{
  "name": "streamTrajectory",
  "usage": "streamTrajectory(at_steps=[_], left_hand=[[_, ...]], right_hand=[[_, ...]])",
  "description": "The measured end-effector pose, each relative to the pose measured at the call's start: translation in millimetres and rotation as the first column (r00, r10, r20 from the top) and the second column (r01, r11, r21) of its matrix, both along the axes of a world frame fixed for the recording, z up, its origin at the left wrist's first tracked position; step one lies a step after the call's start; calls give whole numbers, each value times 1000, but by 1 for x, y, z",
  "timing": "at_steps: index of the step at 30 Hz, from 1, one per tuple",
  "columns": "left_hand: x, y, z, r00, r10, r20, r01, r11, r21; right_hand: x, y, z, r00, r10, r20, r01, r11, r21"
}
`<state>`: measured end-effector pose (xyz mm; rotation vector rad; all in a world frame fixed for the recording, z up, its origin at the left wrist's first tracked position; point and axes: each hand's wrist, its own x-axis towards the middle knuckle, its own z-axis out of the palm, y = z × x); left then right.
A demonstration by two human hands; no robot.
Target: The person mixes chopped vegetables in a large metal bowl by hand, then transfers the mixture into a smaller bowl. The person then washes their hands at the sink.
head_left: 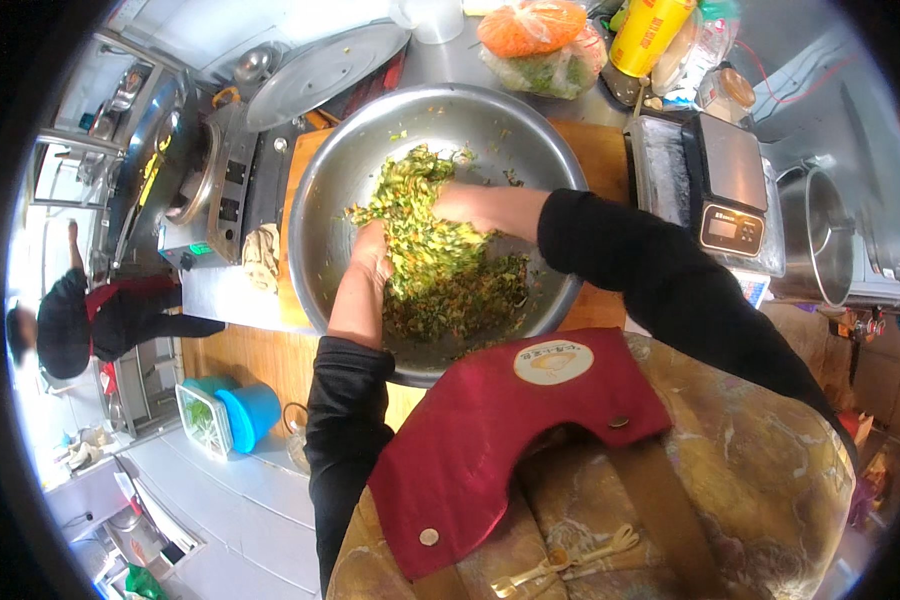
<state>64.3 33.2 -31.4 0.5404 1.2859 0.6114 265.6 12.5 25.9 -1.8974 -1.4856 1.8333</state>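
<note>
A wide steel mixing bowl (315, 230) holds a chopped vegetable mix (425, 245), mostly green with yellow and orange bits. Both of my hands are sunk into this mix. My left hand (372, 250) presses in from the left side of the heap, its fingers mostly covered by the vegetables. From the right, my right hand (457, 204) reaches into the upper part of the heap, and its fingertips are buried too. Between the hands a brighter clump is gathered up, slightly blurred. Darker, wetter-looking mix lies lower in the bowl.
The bowl stands on a wooden board (602, 165). A digital scale (735, 165) and a steel pot (815, 235) are on the right. Bagged orange shreds (532, 28) and a large lid (330, 72) lie behind. A cloth (261, 258) and stove (232, 180) are left; another person (120, 315) stands beyond.
</note>
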Motion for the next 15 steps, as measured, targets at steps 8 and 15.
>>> streamTrajectory(at_steps=[8,15], left_hand=[[24,14,50,928,146,-343,-45,957,287],[20,46,42,694,-217,-687,392,914,106]], right_hand=[[23,29,10,318,670,671,-944,291,157],[21,64,9,628,532,568,-715,682,152]])
